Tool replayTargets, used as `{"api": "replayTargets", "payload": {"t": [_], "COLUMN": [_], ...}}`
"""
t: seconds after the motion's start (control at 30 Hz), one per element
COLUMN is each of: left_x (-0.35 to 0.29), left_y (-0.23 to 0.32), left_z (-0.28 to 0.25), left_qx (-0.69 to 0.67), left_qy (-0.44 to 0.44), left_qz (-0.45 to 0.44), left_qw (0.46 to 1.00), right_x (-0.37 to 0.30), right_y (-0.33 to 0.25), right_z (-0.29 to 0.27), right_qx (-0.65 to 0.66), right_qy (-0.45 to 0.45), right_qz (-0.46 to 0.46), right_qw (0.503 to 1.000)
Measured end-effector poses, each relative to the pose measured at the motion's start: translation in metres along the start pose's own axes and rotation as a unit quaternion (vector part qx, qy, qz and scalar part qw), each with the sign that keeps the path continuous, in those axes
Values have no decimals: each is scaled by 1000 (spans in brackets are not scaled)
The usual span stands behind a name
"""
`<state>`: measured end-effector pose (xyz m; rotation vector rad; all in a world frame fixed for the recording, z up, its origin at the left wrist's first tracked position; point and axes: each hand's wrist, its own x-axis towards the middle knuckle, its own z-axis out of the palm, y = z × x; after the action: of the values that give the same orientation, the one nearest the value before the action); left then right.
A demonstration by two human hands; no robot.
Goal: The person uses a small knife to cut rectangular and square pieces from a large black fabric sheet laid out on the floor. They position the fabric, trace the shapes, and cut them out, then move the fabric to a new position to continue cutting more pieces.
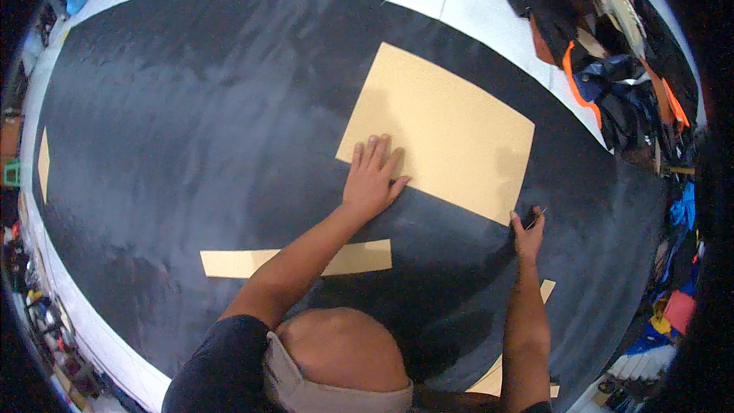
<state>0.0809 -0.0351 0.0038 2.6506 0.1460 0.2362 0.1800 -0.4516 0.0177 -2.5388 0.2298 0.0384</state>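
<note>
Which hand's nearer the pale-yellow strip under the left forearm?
Left. Left hand is on the yellow sheet, beyond the strip; right hand is farther, off its right end.

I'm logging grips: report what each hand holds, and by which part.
The right hand holds a small thin tool; which part is gripped can't be told. The left hand rests on the tan sheet, gripping nothing.

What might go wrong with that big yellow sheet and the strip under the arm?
The left hand presses only near one edge of the big yellow sheet, so the far side might swing or slip. The right hand holds a small thin thing by the sheet's corner; if it's sharp, it could nick the sheet, but I can't tell. The left forearm crosses above the yellow strip and might nudge it.
</note>
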Motion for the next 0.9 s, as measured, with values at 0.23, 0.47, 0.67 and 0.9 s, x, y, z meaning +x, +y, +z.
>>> {"api": "replayTargets", "payload": {"t": [0.23,0.47,0.67,0.9], "left_x": [-3,1,1,-2], "left_y": [-1,1,5,2], "left_z": [1,-3,-5,-4], "left_qx": [-8,-6,-5,-15], "left_qy": [27,17,5,17], "left_qz": [5,2,-6,-5], "left_qw": [1000,1000,1000,1000], "right_x": [1,7,12,7], "right_y": [-13,-13,1,-5], "right_z": [-5,-9,-7,-6], "right_qx": [-21,-27,-13,15], "right_qy": [-21,-28,-19,-26], "right_qz": [5,7,-20,-10], "right_qw": [1000,999,1000,999]}}
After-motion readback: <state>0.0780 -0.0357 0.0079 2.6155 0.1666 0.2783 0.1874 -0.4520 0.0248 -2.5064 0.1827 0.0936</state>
